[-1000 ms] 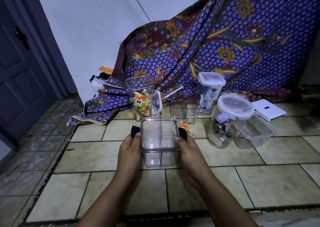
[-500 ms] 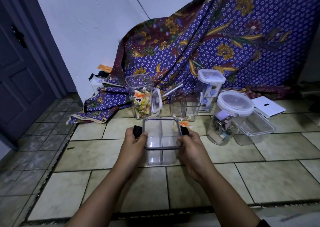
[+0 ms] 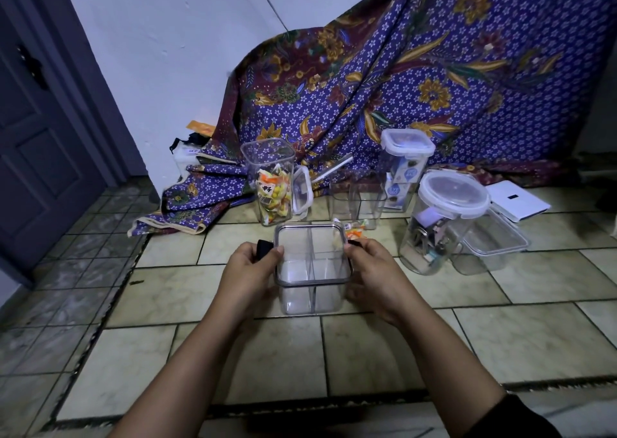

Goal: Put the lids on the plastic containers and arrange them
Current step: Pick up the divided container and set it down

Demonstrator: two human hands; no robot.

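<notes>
At centre frame, on the floor (image 3: 500, 337), a left hand (image 3: 248, 267) and right hand (image 3: 374, 270) grip a divided box (image 3: 312, 264), fingers curled round its sides at the black clips, lid seated. At right, two jars (image 3: 440, 223) look lidded; the snack jar (image 3: 272, 187) and an empty box (image 3: 357, 197) at upper centre remain uncovered.

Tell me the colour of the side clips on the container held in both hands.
Black: in the head view, the left clip of the clear container shows it best.
</notes>
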